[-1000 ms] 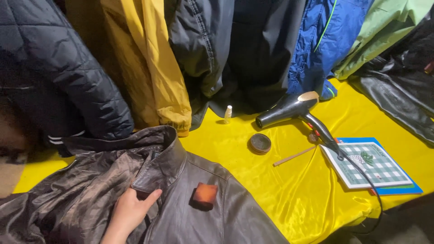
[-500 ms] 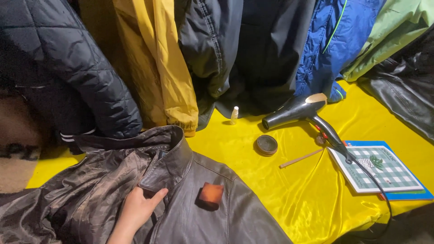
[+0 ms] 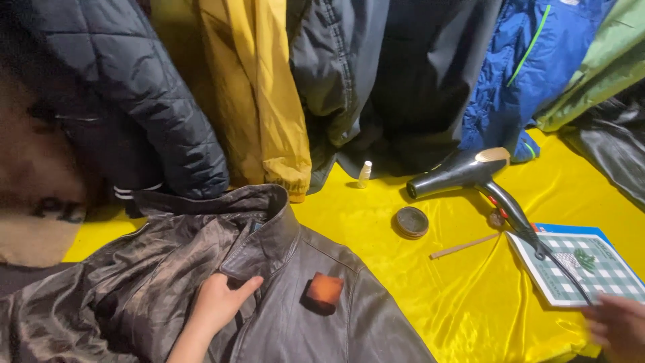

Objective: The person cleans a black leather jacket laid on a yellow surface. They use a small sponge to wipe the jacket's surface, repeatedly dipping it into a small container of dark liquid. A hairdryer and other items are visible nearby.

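Note:
A dark brown leather jacket (image 3: 168, 269) lies spread on the yellow cloth (image 3: 430, 296) in front of me. My left hand (image 3: 218, 301) rests flat on the jacket just below its collar, fingers together, holding nothing. A small orange-brown leather patch (image 3: 324, 291) lies on the jacket's shoulder, a little right of that hand. My right hand (image 3: 618, 326) shows blurred at the lower right edge, next to a green-and-white checked box (image 3: 581, 265); whether it grips anything cannot be told.
A black hair dryer (image 3: 470, 176) with its cord lies on the cloth. Near it sit a round dark tin (image 3: 411, 222), a thin wooden stick (image 3: 463, 247) and a small white bottle (image 3: 364, 174). Several jackets hang along the back, one of them yellow (image 3: 255, 87).
The view has shifted slightly. My right hand has come into view at the lower right by the checked box. My left hand stays on the jacket.

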